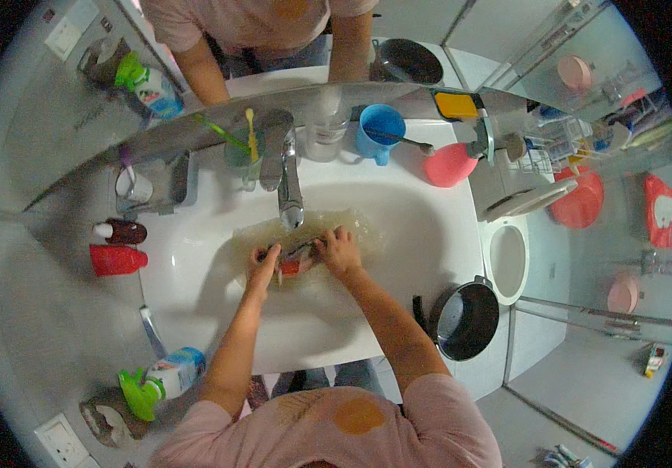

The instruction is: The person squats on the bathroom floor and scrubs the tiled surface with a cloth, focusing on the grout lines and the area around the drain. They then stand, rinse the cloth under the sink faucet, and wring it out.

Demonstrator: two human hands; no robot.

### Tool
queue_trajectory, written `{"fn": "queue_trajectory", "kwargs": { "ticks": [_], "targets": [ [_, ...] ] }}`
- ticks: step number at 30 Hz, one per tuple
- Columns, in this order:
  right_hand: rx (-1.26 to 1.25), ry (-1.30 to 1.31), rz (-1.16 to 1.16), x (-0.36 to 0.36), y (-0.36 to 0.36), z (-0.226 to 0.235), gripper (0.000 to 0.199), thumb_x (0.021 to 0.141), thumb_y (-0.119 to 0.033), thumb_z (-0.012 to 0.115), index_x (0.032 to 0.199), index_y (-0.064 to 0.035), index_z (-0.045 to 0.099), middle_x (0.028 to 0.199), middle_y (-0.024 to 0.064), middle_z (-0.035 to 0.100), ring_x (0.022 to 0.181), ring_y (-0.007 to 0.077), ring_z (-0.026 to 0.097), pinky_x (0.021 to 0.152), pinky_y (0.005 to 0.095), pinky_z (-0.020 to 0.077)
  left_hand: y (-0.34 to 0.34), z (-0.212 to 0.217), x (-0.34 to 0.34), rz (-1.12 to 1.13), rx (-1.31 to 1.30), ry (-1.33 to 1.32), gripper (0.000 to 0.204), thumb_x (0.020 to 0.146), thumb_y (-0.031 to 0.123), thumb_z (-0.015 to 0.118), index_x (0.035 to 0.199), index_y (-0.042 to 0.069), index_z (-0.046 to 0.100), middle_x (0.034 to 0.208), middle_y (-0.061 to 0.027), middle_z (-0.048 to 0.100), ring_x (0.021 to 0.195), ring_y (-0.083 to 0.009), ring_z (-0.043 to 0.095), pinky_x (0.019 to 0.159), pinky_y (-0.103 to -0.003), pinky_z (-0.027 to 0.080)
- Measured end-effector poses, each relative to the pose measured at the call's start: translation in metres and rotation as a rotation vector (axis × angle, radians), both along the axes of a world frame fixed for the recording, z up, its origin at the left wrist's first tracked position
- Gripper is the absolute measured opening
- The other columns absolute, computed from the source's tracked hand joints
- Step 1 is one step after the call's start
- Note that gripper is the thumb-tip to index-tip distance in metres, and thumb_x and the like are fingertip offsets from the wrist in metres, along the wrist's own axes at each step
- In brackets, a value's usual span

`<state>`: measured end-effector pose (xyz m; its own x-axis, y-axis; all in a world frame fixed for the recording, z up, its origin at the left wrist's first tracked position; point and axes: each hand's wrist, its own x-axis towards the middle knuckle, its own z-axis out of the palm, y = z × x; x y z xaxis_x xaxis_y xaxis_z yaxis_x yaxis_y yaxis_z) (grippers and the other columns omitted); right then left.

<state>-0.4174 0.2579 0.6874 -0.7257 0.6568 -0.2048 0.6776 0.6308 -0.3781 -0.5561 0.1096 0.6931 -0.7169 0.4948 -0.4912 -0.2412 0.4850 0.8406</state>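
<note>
Bathroom, white sink [195, 296] holding yellowish water. Left hand [262, 265] and right hand [339, 251] both curled around small red-grey item [295, 261], possibly cloth, submerged under tap [290, 204]. Left of hands: red cup [117, 260]. Beyond: blue mug [379, 131] with toothbrush.

Small bathroom: white sink counter [195, 312] under a wall mirror [55, 132], white toilet [508, 257] right, pale tiled floor [586, 382], bright even light.

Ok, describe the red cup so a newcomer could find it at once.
Start at the white sink basin. On the counter to its left lies the red cup, tipped on its side. The dark bottle right beside it has a white cap.
</note>
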Motion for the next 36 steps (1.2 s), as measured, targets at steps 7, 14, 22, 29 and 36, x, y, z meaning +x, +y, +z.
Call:
{"fn": "queue_trajectory", "kwargs": {
  "ticks": [7,14,22,29,36],
  "targets": [
    [0.004,-0.430,0.452,0.010,-0.034,-0.032,0.058,0.081,-0.038,0.052,0.132,-0.0163,0.033,0.130,0.0164,0.033,0.116,0.0358,0.037,0.090,0.0493,0.0367,0.028,0.019,0.018,-0.921,-0.073,0.972,0.078,0.062,0.005,0.068,0.130,0.007,0.029,0.129,-0.0189,0.035,0.123,-0.0354,0.030,0.102,-0.047,0.021],
    [0.037,-0.284,0.117,0.023,-0.033,-0.053,0.054,0.079,-0.027,0.054,0.130,-0.0206,0.038,0.126,0.0142,0.042,0.113,0.0363,0.042,0.090,0.0504,0.0378,0.040,-0.006,0.013,-1.022,-0.353,0.904,0.069,0.059,0.014,0.071,0.120,0.006,0.041,0.118,-0.0152,0.048,0.118,-0.0323,0.037,0.105,-0.048,0.015],
    [-0.687,0.567,0.001,0.005,0.001,0.042,0.041,0.084,-0.038,0.052,0.116,-0.0144,0.056,0.120,0.0149,0.050,0.112,0.0265,0.046,0.093,0.0369,0.0373,0.025,0.083,0.011,-0.700,0.069,0.538,0.031,0.060,0.011,0.061,0.090,0.002,0.058,0.078,-0.0154,0.060,0.085,-0.0285,0.058,0.091,-0.041,0.034],
    [-1.411,0.617,-0.230,-0.029,-0.022,0.053,0.066,0.088,-0.059,0.030,0.125,-0.0071,0.046,0.119,0.0135,0.053,0.109,0.0265,0.049,0.096,0.0325,0.0353,0.008,0.111,-0.003,0.037,0.626,-0.566,0.047,0.061,0.003,0.049,0.108,0.001,0.052,0.095,-0.0100,0.059,0.090,-0.0232,0.056,0.083,-0.035,0.044],
    [-2.017,0.648,-0.375,-0.019,-0.068,0.064,0.072,0.084,-0.059,0.039,0.130,-0.0038,0.033,0.121,0.0126,0.048,0.108,0.0252,0.051,0.084,0.0412,0.0468,0.006,0.083,-0.029,0.276,0.468,-0.559,0.020,0.075,0.025,0.056,0.086,0.008,0.057,0.083,-0.0029,0.058,0.077,-0.0183,0.054,0.075,-0.034,0.044]
  ]
}}
